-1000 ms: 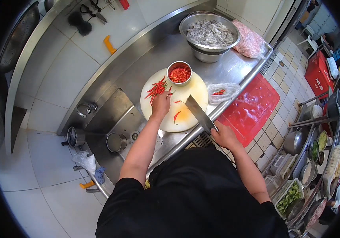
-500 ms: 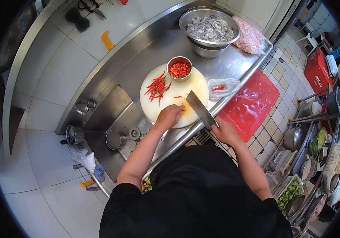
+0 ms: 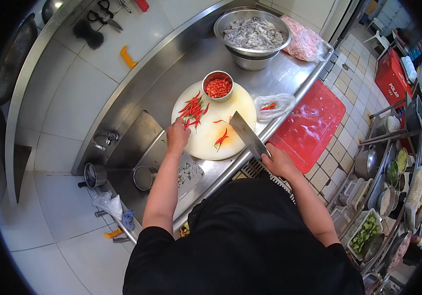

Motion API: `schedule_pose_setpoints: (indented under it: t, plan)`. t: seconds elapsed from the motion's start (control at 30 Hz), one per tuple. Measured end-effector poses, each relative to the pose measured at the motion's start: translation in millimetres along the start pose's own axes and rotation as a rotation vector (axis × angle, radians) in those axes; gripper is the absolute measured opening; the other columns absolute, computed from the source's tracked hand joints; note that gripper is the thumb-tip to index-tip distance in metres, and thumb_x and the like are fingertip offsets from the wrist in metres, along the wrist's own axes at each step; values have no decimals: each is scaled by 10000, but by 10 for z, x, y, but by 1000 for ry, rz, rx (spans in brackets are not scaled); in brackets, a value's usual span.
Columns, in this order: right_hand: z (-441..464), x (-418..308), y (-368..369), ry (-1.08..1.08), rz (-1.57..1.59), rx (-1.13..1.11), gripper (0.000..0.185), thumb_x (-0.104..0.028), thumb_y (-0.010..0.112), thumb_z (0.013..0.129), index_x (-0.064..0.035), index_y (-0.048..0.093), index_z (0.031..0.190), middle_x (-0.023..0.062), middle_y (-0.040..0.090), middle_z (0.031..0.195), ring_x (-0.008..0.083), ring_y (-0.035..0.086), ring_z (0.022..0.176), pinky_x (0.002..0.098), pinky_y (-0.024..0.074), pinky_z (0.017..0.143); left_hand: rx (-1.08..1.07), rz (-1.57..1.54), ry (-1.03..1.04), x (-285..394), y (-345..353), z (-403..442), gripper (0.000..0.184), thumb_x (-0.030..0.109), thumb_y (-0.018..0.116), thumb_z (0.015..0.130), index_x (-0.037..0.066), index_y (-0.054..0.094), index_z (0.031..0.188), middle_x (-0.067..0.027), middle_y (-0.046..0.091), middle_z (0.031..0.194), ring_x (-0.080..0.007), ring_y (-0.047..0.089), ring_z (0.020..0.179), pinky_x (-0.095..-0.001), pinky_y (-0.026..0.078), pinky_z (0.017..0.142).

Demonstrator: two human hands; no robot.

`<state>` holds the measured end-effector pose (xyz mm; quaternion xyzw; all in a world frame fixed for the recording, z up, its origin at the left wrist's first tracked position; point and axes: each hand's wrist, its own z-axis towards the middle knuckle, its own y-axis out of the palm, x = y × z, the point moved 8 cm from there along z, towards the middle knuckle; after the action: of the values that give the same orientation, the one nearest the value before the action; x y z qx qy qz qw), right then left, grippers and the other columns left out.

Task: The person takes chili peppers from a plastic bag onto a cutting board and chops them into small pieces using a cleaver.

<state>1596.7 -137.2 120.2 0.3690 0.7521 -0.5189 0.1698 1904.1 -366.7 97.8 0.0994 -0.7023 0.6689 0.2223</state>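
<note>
My right hand grips the handle of a cleaver, whose broad blade rests over the right side of a round white cutting board. At the board's left edge, my left hand has its fingertips closed on a red chili at the lower end of a pile of whole red chilies. A few loose chilies lie mid-board, left of the blade. Behind them, a steel cup of chopped red chili stands on the board.
A steel bowl of pale sliced seafood sits at the far end of the counter, beside a bag of pinkish meat. A plastic bag with chilies lies right of the board. The sink is at left, a red mat at right.
My left hand has moved from mid-board leftward to the chili pile, leaving a few chilies lying where it was. My right hand and the cleaver stay nearly in place.
</note>
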Motion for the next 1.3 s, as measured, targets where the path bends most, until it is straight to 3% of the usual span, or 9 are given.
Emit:
schedule_pose_setpoints:
  t: [0.17, 0.23, 0.33, 0.53, 0.63, 0.73, 1.0, 1.07, 1.3]
  plan:
    - [-3, -3, 3, -22, 8, 24, 332, -251, 563, 937, -52, 548, 1202, 293, 669, 967, 472, 636, 952, 558, 488, 845, 94, -270, -121, -157, -80, -366, 269, 76, 687, 802, 8, 644, 1058, -93, 686, 788, -201, 670, 688, -351, 541, 658]
    - [3, 5, 14, -25, 12, 19, 336, -252, 564, 937, -52, 545, 1206, 295, 669, 970, 472, 635, 956, 558, 487, 844, -44, -868, -402, -267, 186, -560, 221, 69, 670, 838, -2, 638, 1045, -59, 672, 787, -136, 639, 665, -277, 528, 624]
    - [22, 32, 33, -33, 17, 5, 339, -252, 565, 937, -50, 537, 1207, 295, 669, 974, 472, 635, 961, 556, 487, 845, -93, -895, -450, -158, 255, -691, 188, 63, 655, 859, 3, 633, 1036, -59, 669, 795, -127, 638, 658, -252, 522, 604]
    - [51, 44, 43, -27, 10, -6, 328, -250, 567, 937, -34, 524, 1180, 286, 675, 972, 470, 638, 960, 549, 491, 846, -188, -587, -275, 201, 438, -666, 201, 90, 664, 841, 41, 651, 1035, -89, 676, 771, -172, 669, 668, -302, 544, 626]
    - [46, 50, 43, -37, 5, -3, 327, -249, 569, 936, -31, 523, 1176, 286, 677, 963, 468, 641, 958, 546, 493, 846, -94, -248, 125, 580, 224, -573, 327, 20, 610, 823, 93, 674, 1136, -122, 680, 945, -304, 674, 930, -361, 542, 850]
    - [48, 46, 47, -41, 20, -10, 329, -246, 572, 935, -31, 524, 1178, 288, 680, 958, 467, 643, 958, 544, 494, 849, -135, -147, 479, 800, 249, -569, 293, 14, 622, 815, 85, 703, 1088, -113, 667, 1029, -299, 621, 1073, -379, 504, 932]
    - [12, 100, 74, -24, 78, -2, 318, -238, 575, 934, -50, 531, 1185, 285, 684, 966, 465, 644, 970, 543, 494, 860, -357, 106, 507, 763, 63, -459, 203, 85, 727, 765, 61, 744, 966, -115, 693, 970, -295, 647, 1037, -383, 509, 910]
    - [8, 84, 65, -62, 72, 23, 326, -239, 573, 936, -51, 531, 1199, 288, 680, 986, 464, 641, 980, 544, 490, 869, -553, 34, 208, 553, 36, -429, 208, 149, 767, 769, 45, 734, 947, -122, 715, 889, -291, 690, 883, -366, 545, 832]
    - [14, 85, 92, -12, 65, -40, 361, -250, 567, 939, -47, 517, 1234, 293, 669, 1030, 468, 633, 994, 549, 484, 874, -344, -254, 142, 767, 294, -318, 158, 155, 751, 796, 35, 713, 890, -105, 722, 805, -202, 696, 745, -336, 544, 711]
